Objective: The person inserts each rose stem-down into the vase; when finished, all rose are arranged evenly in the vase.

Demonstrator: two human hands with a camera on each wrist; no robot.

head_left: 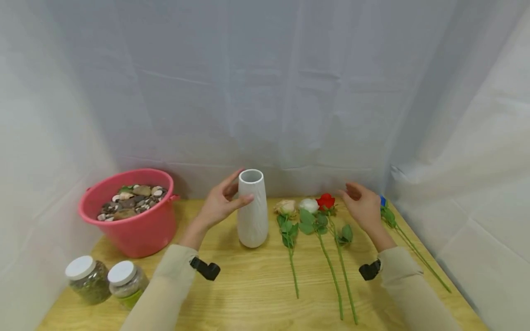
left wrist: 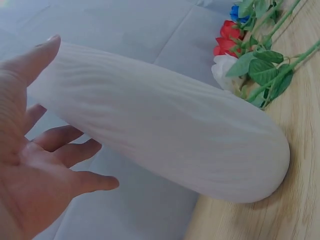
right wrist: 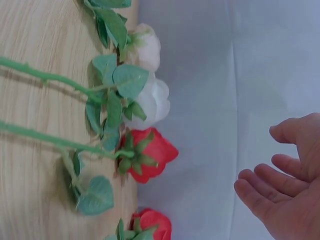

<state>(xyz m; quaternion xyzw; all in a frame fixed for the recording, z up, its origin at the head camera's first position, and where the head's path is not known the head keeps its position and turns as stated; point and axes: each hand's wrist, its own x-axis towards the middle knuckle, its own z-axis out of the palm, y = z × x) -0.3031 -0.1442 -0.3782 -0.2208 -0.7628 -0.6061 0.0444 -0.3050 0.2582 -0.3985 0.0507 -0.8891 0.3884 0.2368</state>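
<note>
A tall white ridged vase stands upright on the table. My left hand holds it near the rim, thumb on the near side and index finger behind; the other fingers are spread off the surface, as the left wrist view shows. My right hand hovers with fingers loosely bent and nothing in them, just right of a red rose. Beside that lie a white rose and a cream rose, stems toward me. Another red bloom shows at the right wrist view's bottom edge.
A pink bucket of stones stands at the left. Two white-lidded jars sit in front of it. Along the table's right edge lies a blue flower, partly behind my right hand. Pale curtain encloses the back and sides.
</note>
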